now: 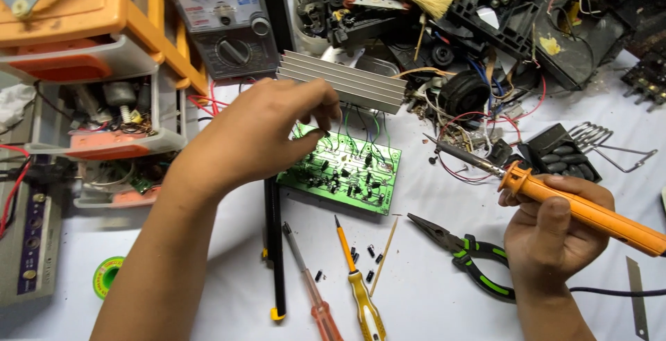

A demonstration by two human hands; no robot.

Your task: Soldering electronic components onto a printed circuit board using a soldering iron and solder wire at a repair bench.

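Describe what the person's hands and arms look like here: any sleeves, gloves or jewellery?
Both are bare. The left hand and its forearm show no sleeve, glove, watch or ring. The right hand is likewise ungloved, with a bare wrist and no visible jewellery.

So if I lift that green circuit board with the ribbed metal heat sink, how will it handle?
The green circuit board probably stays stiff. The ribbed metal heat sink on its far edge likely makes it back-heavy, so it may tip. Its upright components look fragile.
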